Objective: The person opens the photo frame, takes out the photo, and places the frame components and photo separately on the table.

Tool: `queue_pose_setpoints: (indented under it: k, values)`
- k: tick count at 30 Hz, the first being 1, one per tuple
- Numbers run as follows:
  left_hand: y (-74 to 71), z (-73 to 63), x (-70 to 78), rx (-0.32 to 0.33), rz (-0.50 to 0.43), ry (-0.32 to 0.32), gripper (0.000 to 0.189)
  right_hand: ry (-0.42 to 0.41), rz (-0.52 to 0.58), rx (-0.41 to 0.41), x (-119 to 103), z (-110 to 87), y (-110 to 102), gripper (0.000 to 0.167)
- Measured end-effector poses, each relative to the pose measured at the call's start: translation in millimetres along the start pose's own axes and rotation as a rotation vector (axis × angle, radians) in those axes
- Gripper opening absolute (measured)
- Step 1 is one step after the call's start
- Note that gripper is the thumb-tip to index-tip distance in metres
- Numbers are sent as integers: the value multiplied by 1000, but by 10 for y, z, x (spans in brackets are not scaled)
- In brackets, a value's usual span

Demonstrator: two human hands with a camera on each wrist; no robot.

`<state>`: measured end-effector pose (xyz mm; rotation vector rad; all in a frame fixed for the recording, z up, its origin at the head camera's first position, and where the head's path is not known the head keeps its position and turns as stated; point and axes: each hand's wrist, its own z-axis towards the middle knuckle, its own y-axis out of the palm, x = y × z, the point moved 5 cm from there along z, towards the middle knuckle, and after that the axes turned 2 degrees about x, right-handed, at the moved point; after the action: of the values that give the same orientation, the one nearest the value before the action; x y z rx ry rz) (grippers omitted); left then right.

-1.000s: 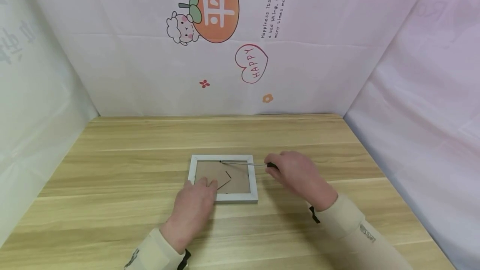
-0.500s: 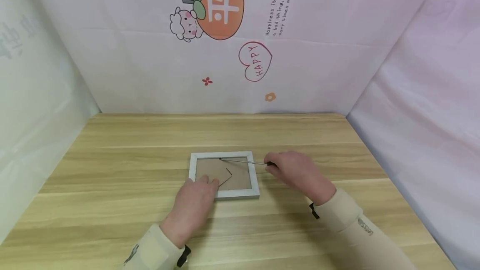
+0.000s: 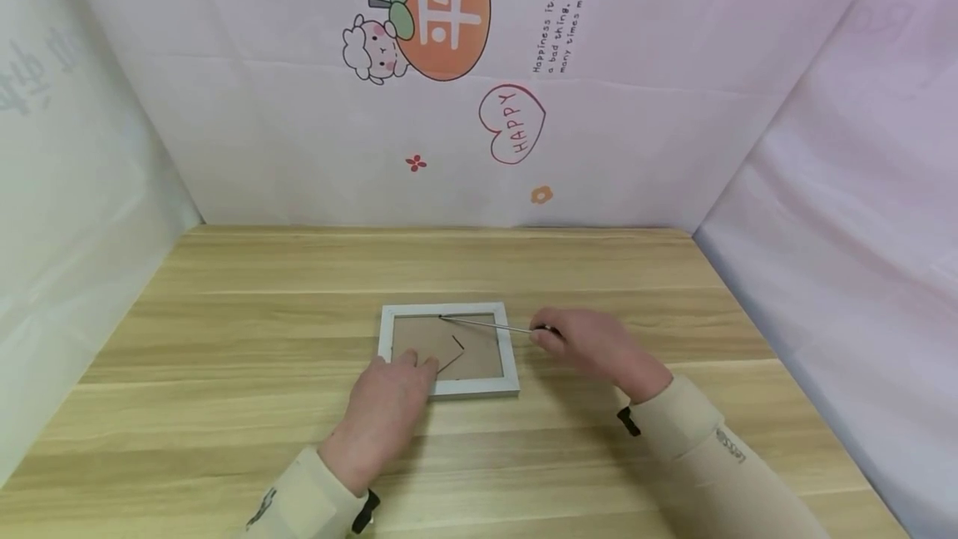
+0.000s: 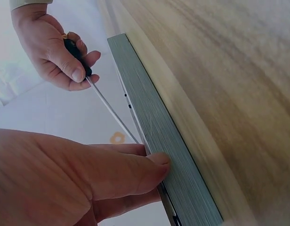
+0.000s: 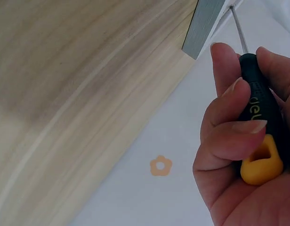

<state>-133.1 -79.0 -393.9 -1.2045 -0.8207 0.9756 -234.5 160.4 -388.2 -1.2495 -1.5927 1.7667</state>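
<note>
My right hand grips the screwdriver, whose partly covered lettering, starting "de", reads only in the right wrist view. It points leftward, its long axis nearly sideways, tip at the far inner edge of the frame on the surface. My left hand pinches the frame's near edge. A heart beyond reads "HAPPY".
</note>
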Motion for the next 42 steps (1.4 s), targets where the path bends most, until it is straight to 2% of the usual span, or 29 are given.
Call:
queue_pose_setpoints:
  k: [7,13,20,26,30,35,37,42]
  values:
    - [10,-6,-2,-2,-16,-5,36,11,76,-10,69,24,29,24]
    - [2,-1,-4,-20,-49,-19,37,2,-8,50,35,-22,29,20]
    - [16,0,0,26,11,-15,33,-53,-84,163,-80,-65,-9,17]
    - [40,-10,-12,35,31,-10,36,-72,-125,201,-127,-55,-8,16]
    - [34,3,-13,44,27,-9,29,-52,-128,202,-119,-44,4,19]
    - [38,30,-19,34,25,-10,24,15,-107,174,-90,-32,-4,27]
    - [39,39,-22,25,21,-11,24,44,-70,149,-65,-22,-13,24]
    - [45,49,-25,5,9,-14,25,56,-12,105,1,31,-53,17]
